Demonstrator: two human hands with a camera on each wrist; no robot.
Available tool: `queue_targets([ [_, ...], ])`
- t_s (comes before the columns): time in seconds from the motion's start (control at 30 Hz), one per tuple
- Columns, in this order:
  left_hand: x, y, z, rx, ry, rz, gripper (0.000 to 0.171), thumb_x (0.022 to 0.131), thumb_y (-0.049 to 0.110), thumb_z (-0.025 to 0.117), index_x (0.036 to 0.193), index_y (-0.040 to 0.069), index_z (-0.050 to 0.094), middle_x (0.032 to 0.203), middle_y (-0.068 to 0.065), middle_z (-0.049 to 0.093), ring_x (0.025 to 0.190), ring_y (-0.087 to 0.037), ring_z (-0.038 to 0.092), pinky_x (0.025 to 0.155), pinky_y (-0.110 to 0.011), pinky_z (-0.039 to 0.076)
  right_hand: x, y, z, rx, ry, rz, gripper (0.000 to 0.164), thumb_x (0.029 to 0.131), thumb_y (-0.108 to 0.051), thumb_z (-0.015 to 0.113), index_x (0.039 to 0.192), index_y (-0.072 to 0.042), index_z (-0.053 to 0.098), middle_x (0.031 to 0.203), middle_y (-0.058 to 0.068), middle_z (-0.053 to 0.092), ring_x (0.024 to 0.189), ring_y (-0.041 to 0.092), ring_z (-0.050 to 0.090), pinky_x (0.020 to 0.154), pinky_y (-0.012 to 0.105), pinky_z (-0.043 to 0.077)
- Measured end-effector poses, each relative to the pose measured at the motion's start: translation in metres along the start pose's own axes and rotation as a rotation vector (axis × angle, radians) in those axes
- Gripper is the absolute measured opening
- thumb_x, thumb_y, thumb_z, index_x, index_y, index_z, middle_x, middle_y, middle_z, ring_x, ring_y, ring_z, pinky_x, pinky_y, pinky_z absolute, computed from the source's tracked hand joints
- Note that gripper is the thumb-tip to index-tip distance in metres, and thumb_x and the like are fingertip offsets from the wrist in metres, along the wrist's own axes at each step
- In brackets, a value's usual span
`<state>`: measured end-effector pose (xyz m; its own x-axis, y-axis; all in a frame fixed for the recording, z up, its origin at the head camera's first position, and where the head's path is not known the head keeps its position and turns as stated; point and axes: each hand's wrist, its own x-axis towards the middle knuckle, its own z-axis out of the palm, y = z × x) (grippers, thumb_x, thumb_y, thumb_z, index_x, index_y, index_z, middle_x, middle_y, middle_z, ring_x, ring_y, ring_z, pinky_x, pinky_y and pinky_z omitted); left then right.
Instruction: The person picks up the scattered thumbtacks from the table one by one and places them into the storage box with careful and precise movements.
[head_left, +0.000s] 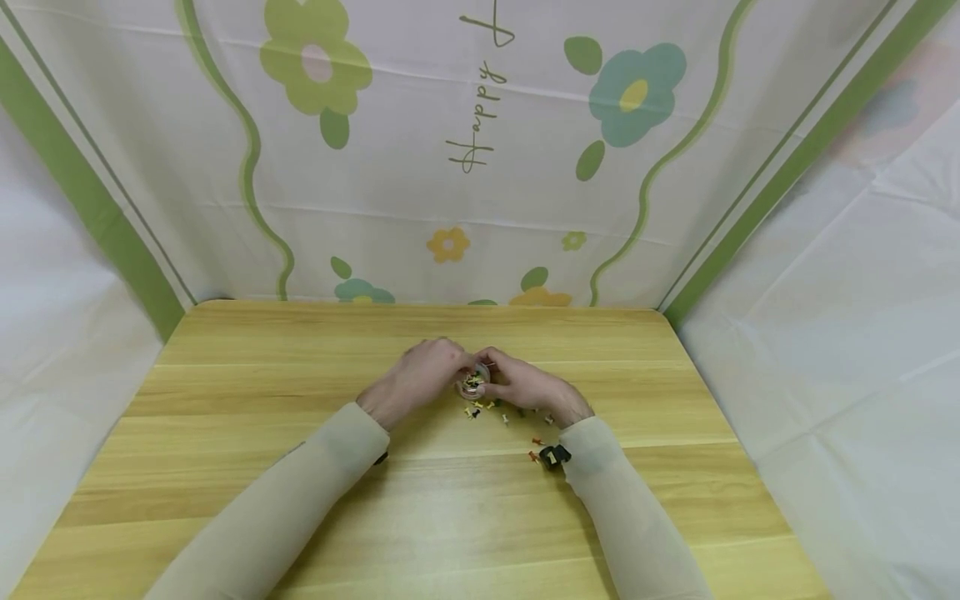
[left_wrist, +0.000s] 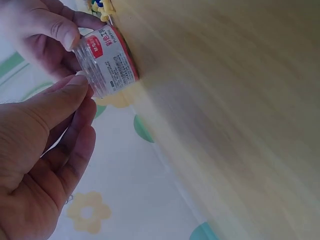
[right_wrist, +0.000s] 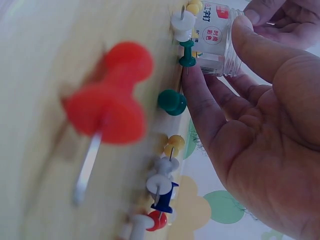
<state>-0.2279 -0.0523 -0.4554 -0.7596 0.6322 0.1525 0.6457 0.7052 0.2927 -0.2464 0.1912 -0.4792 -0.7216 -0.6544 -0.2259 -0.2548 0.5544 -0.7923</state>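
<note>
A clear jar [left_wrist: 112, 65] with a printed label stands on the table, its mouth toward my hands, and multicoloured push pins show inside it from above. My right hand [head_left: 525, 385] holds the jar, with the thumb at the rim and fingers round the side. My left hand [head_left: 423, 375] is over the jar's mouth. Its thumb and forefinger come together at the rim, pinching what looks like a pale push pin [left_wrist: 81, 73], mostly hidden by the fingertips. Beside the jar lie loose push pins, including a green one [right_wrist: 171, 102] and a white one [right_wrist: 183, 25].
More push pins lie scattered on the wooden table [head_left: 435, 517], a red one [right_wrist: 112, 95] close under the right wrist. A black wrist strap piece [head_left: 553, 457] shows at the right sleeve. A flowered cloth [head_left: 420, 167] hangs behind the table.
</note>
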Motion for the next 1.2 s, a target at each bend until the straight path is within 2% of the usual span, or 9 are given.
queue_targets([
  [0.2,-0.002,0.001,-0.003,0.032,-0.013,0.026,0.013,0.107,0.009,0.084,0.118,0.013,0.091,0.115,-0.006,0.091,0.105,-0.023,0.087,0.094,-0.039,0.074,0.000,-0.001,-0.001,-0.028,0.005,0.012,0.054,0.121,-0.020,0.069,0.169,-0.009,0.049,0.172,0.020,0.060,0.167,0.039,0.055,0.138,0.058,0.048],
  [0.33,-0.007,0.004,-0.008,0.095,-0.027,0.085,0.012,0.108,0.007,0.083,0.114,0.014,0.091,0.108,-0.005,0.090,0.100,-0.020,0.085,0.087,-0.035,0.073,0.000,-0.001,-0.001,-0.047,0.004,0.015,0.050,0.121,-0.019,0.067,0.167,-0.009,0.050,0.170,0.019,0.062,0.166,0.039,0.056,0.138,0.058,0.048],
  [0.47,-0.013,0.008,-0.007,0.133,-0.063,0.160,0.010,0.108,0.016,0.085,0.115,0.016,0.092,0.110,-0.004,0.090,0.099,-0.018,0.085,0.085,-0.035,0.072,0.000,-0.001,-0.001,-0.047,0.002,0.019,0.048,0.122,-0.018,0.067,0.166,-0.009,0.051,0.169,0.019,0.063,0.165,0.039,0.057,0.137,0.058,0.049],
  [0.63,-0.019,0.011,-0.001,0.264,-0.126,0.227,0.012,0.107,0.018,0.086,0.116,0.022,0.092,0.109,-0.001,0.089,0.091,-0.016,0.081,0.079,-0.038,0.073,-0.001,-0.002,-0.001,-0.038,0.003,0.027,0.050,0.121,-0.017,0.067,0.167,-0.009,0.050,0.172,0.020,0.060,0.166,0.041,0.056,0.138,0.059,0.048],
  [0.73,-0.021,0.012,0.004,0.311,-0.144,0.249,0.012,0.107,0.014,0.085,0.116,0.021,0.091,0.114,0.000,0.088,0.092,-0.015,0.079,0.077,-0.038,0.073,-0.001,-0.001,0.000,-0.034,0.004,0.027,0.051,0.121,-0.017,0.067,0.168,-0.008,0.050,0.173,0.021,0.059,0.166,0.041,0.055,0.138,0.059,0.048],
  [0.77,-0.020,0.001,0.018,0.325,-0.131,0.272,0.012,0.110,0.016,0.083,0.117,0.021,0.090,0.119,0.001,0.087,0.094,-0.013,0.078,0.077,-0.036,0.072,-0.001,-0.001,0.000,-0.033,0.004,0.026,0.051,0.121,-0.017,0.067,0.168,-0.008,0.050,0.173,0.021,0.059,0.167,0.041,0.055,0.138,0.059,0.048],
  [0.97,-0.020,0.007,0.022,0.357,-0.180,0.263,0.014,0.111,0.014,0.082,0.111,0.023,0.092,0.123,0.008,0.087,0.096,-0.009,0.073,0.079,-0.036,0.069,-0.002,-0.002,0.000,-0.033,0.005,0.028,0.050,0.122,-0.018,0.067,0.168,-0.007,0.050,0.175,0.021,0.058,0.168,0.041,0.053,0.140,0.059,0.046],
  [1.0,-0.022,0.019,0.009,0.349,-0.206,0.235,0.016,0.109,0.012,0.083,0.108,0.024,0.093,0.119,0.008,0.087,0.093,-0.009,0.071,0.079,-0.037,0.069,-0.002,-0.002,0.000,-0.034,0.006,0.029,0.050,0.122,-0.018,0.067,0.168,-0.007,0.050,0.175,0.021,0.058,0.169,0.041,0.053,0.140,0.059,0.046],
  [1.2,-0.026,0.020,0.007,0.295,-0.206,0.195,0.021,0.112,0.009,0.080,0.100,0.024,0.091,0.111,0.009,0.083,0.078,-0.007,0.049,0.069,-0.029,0.056,-0.002,-0.003,0.000,-0.036,0.010,0.030,0.050,0.121,-0.018,0.068,0.167,-0.008,0.050,0.175,0.021,0.058,0.169,0.041,0.052,0.141,0.059,0.045],
])
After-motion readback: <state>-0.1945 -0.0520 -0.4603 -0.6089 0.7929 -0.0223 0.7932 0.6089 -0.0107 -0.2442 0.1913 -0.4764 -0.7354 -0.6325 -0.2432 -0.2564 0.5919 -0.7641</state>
